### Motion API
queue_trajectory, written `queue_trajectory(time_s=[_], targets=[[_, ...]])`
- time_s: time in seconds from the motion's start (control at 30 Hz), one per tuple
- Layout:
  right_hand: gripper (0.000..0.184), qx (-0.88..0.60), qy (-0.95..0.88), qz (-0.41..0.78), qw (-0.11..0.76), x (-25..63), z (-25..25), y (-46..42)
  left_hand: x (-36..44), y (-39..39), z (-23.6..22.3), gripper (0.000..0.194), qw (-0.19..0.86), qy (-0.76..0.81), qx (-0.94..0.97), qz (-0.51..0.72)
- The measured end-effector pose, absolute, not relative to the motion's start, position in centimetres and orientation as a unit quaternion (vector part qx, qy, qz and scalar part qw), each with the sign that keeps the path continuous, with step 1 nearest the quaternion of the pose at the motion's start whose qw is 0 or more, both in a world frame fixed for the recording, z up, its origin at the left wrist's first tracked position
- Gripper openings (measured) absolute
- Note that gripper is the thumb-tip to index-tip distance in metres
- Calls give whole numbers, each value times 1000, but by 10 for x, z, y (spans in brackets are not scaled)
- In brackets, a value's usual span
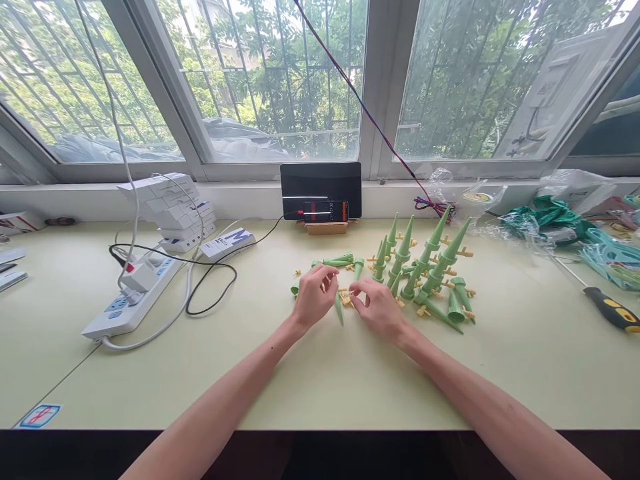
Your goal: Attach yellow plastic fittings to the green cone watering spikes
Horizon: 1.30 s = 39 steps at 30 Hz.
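My left hand [315, 295] is closed, its fingers curled around a green plastic spike [339, 313] whose pointed end sticks out below them towards me. Facing it, my right hand [379, 307] pinches with thumb and forefinger at a small yellow valve [345, 293] between the two hands; its exact seat is hidden. Behind my left hand lie loose green spikes [338, 260], partly covered by the fingers. Just right of my right hand, several green spikes with yellow side valves [445, 263] stand upright, points up. Other green pieces [456, 307] rest around their bases.
On the left lie a white power strip [135, 297] with cables, stacked white boxes [175, 207] and another box [227, 244]. A phone [325, 211] leans on a dark tablet [320, 180] by the window. At right are a screwdriver [610, 309] and green plastic packaging [547, 220].
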State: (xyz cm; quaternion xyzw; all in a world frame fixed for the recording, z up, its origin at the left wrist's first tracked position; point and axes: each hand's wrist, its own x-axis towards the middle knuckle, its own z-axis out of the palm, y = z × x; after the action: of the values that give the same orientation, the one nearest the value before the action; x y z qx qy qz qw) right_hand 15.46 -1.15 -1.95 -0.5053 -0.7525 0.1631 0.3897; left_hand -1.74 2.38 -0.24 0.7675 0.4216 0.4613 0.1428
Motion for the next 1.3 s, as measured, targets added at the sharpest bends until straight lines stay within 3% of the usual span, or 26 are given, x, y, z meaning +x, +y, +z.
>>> queue_trajectory(time_s=[0.37,1.3], targets=[[15,-529,-771,158,319,155,-22,-12,-18,26,-7,17,176,479,764,395],[11,-546,-771,175,278,155,-17,-15,-18,25,-11,16,187,500,775,338]])
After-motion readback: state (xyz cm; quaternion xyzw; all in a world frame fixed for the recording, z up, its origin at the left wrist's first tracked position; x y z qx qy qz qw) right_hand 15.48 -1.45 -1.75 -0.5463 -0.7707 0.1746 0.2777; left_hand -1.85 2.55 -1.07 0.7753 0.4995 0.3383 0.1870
